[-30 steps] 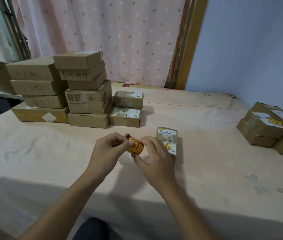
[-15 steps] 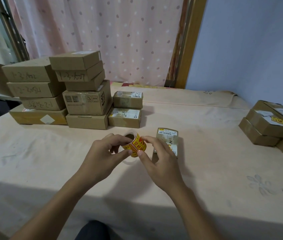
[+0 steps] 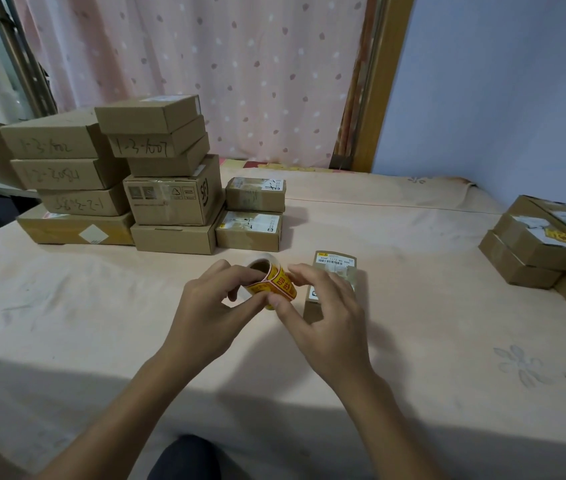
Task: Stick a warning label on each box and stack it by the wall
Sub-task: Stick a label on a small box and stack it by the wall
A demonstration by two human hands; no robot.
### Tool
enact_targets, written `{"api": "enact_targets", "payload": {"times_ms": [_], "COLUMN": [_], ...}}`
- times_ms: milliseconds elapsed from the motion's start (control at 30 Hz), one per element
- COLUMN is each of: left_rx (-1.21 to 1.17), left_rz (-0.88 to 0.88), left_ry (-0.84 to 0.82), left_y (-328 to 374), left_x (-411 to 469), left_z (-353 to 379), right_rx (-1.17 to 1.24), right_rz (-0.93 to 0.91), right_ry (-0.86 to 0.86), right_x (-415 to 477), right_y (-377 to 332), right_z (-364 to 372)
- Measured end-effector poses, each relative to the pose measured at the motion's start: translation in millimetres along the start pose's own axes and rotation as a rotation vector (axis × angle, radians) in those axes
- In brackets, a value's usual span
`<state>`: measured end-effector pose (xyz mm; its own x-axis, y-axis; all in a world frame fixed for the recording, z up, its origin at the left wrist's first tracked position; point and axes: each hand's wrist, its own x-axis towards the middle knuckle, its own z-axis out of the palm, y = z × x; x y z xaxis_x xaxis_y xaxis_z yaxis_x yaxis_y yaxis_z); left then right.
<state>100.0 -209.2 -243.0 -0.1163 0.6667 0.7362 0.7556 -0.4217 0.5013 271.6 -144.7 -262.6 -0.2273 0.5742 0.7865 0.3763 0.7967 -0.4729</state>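
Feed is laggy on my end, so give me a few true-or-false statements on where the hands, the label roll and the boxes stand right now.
1. Both hands hold the label roll. True: the left hand and right hand grip it above the table.
2. The small box beside the right hand lies flat. False: it stands on end.
3. Boxes by the blue wall carry yellow labels. True.
4. The left stacks already carry yellow and red warning labels. False: none shows.
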Motion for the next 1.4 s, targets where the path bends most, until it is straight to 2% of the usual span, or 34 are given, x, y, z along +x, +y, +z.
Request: {"api": "enact_targets", "payload": {"times_ms": [267,433,567,767,1033,1233,1400], "left_rx": [0.245,0.29,0.282,0.258,0.246,0.327,0.487], "left_rz": [0.148,0.127,0.111,0.088,-0.093,-0.225,-0.176], "left_ry": [0.03,0.012,0.016,-0.006,-0.061,-0.158,-0.245], "left_y": [9.1,8.7,2.1,-6.6,-38.8,-63.5,-70.7], "left_x": [-3.6,-4.8,-8.1,-10.1,-17.7,-21.8,-21.8], "left_z": [-2.4,-5.0,-6.6,-6.1,6.8,24.7,32.6], "right_rx": [0.001,0.02,0.098,0.177,0.352,0.466,0.55], "right_rz": [-0.087,-0.085,-0.071,0.104,0.423,0.611,0.678], "right_ry": [0.02,-0.007,0.036,0.094,0.018,0.015,0.021], "right_x": [1.4,-1.7,1.3,6.7,6.0,3.0,2.3], "right_y": [-1.6,-4.5,-2.1,4.8,22.7,41.5,51.3], "right_z": [1.1,0.5,-3.3,-13.0,-22.5,-28.3,-36.7]}}
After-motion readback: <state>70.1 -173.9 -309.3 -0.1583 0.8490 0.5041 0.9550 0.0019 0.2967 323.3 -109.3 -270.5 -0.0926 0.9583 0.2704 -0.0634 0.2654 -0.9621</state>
